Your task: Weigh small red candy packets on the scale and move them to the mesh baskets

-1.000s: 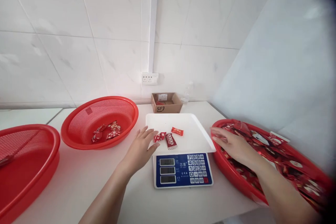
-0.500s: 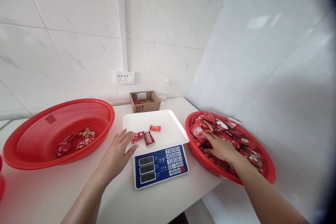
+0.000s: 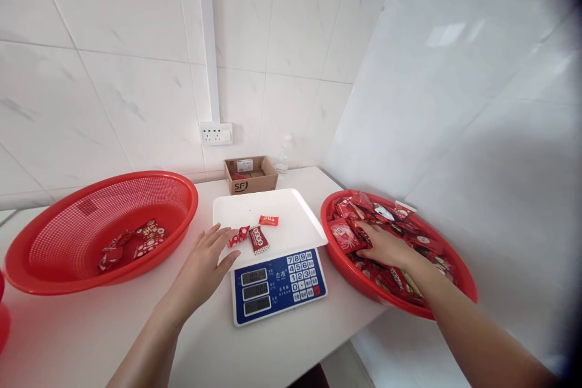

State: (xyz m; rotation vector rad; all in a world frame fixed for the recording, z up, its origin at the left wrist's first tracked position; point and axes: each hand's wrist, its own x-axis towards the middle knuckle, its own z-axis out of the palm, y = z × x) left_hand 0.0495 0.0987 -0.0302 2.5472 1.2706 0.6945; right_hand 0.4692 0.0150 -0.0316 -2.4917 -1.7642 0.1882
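My left hand hovers at the left edge of the scale's white pan, fingers spread and holding nothing. On the pan lie a polka-dot candy, a dark red wrapped candy and a small bright red packet. Below them is the blue panel of the digital scale. On the right, my right hand reaches into a red basket heaped with red wrapped candies. Its fingers are apart among the wrappers, their tips partly hidden, beside a pink-red square packet.
A larger red mesh basket with a few wrapped candies stands at the left. Behind the scale are a small cardboard box and a clear plastic bottle. A wall borders the table at the back and right.
My right hand has moved slightly right within the candy heap, and wrappers around it have shifted, uncovering the pink-red square packet. My left hand stays in place.
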